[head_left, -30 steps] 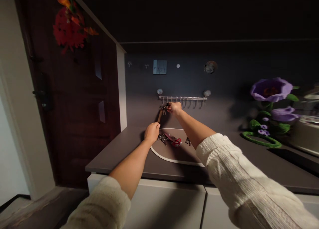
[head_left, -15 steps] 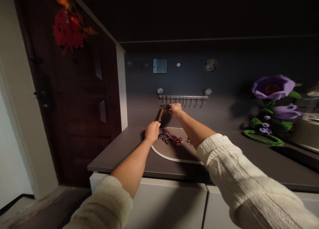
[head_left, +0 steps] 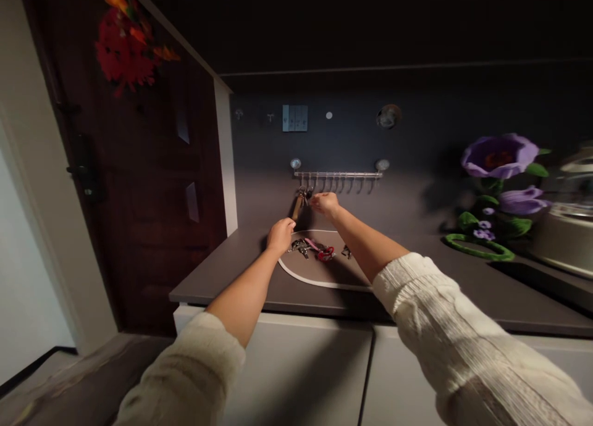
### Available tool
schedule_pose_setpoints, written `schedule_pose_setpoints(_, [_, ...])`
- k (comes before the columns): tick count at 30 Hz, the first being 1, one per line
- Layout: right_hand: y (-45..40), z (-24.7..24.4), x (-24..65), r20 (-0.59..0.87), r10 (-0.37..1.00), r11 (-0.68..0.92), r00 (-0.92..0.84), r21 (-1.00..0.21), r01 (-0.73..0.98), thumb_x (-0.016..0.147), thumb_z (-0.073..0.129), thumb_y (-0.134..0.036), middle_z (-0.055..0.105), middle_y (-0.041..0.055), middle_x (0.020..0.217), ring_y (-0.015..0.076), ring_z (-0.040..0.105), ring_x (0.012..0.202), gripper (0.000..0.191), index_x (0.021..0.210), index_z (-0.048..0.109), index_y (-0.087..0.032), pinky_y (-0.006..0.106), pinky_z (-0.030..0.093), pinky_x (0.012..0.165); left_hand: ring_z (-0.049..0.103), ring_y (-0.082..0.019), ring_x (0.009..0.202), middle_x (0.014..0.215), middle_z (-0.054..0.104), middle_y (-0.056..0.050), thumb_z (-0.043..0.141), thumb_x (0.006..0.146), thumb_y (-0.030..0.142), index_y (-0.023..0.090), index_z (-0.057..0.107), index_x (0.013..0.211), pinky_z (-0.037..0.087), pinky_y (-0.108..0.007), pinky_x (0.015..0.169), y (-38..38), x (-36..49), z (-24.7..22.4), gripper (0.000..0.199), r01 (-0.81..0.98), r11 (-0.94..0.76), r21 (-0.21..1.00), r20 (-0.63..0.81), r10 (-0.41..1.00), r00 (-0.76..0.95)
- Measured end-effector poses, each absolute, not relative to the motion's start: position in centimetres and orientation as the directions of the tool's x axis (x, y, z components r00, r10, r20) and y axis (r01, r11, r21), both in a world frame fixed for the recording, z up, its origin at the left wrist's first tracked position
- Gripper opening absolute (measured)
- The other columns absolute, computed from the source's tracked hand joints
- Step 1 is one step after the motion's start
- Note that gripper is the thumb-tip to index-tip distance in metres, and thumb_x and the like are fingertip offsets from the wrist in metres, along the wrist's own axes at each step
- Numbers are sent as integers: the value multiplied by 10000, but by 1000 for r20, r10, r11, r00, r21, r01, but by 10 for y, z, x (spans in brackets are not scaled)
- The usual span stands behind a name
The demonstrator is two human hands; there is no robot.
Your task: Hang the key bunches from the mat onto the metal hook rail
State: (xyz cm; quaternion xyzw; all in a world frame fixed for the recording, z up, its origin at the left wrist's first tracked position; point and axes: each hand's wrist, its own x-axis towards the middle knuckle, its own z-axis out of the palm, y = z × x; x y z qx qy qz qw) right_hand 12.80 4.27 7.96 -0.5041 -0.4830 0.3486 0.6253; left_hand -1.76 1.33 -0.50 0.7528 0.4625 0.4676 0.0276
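A clear rail with several small hooks [head_left: 338,175] is fixed to the dark back wall. Keys [head_left: 302,196] with a long tan strap [head_left: 297,208] are at the rail's left end. My left hand [head_left: 280,236] pinches the strap's lower end. Right beside the keys is my right hand [head_left: 325,204], its fingers closed; what they hold, if anything, is too small to make out. Below, on a white-edged mat [head_left: 319,283], lie more keys [head_left: 302,247], a red and pink keychain item [head_left: 325,253] and another small bunch of keys [head_left: 346,251].
Purple knitted flowers [head_left: 501,157] and a pale domed appliance [head_left: 563,234] stand on the right of the counter [head_left: 231,271]. A dark door [head_left: 185,247] is at the left, with red flowers [head_left: 124,49] hanging in front. A dark cabinet overhangs the counter.
My right hand has drawn slightly away from the keys at the rail, which now show more clearly. My left hand stays on the strap. The whole view has shifted slightly.
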Motion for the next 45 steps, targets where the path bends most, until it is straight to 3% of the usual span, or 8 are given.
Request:
schedule_pose_setpoints(8, [1,48,125,274,942,265,193,-961,74,753,491,-127,612,26,681,46,476,514,71,733,558,-123,172,381,519,541,-144,785,827,631,-43,447,790,174,164,625,811,396,-249,735,12,-22,-7,179,653,-595,468,646,735,207])
schedule_pose_setpoints(13, [-10,20,130,362,927,334,94,-914,231,766,493,-163,644,56,740,60,517,579,114,802,585,-106,193,412,614,543,-156,845,881,637,-51,485,770,162,166,647,828,402,-261,784,5,-25,-4,172,688,-609,395,603,737,306])
schedule_pose_setpoints(16, [-13,8,136,451,892,397,29,-813,426,761,512,-199,654,55,769,84,544,638,148,838,605,-114,217,419,668,547,-164,860,896,639,-48,513,758,172,181,660,853,407,-269,794,1,-28,-3,175,722,-601,342,562,747,356])
schedule_pose_setpoints(20, [-18,3,140,521,848,437,-97,-584,685,762,513,-217,663,52,821,121,570,731,164,838,635,-140,244,410,729,556,-172,904,962,646,-52,534,752,175,201,669,914,404,-271,816,1,-30,-4,212,746,-602,283,532,746,400])
schedule_pose_setpoints(25, [-21,4,137,535,828,436,-171,-421,796,773,497,-235,668,59,883,149,580,816,200,867,656,-158,245,402,763,574,-166,898,947,670,-33,544,754,191,238,678,921,403,-261,807,5,-32,-5,219,734,-639,228,485,729,484])
schedule_pose_setpoints(45, [-12,7,133,490,853,406,-179,-407,819,767,494,-240,672,60,870,143,583,811,217,860,670,-151,224,397,757,554,-168,800,830,654,-54,467,794,210,178,665,785,385,-261,737,14,-29,-6,201,755,-651,82,524,672,523])
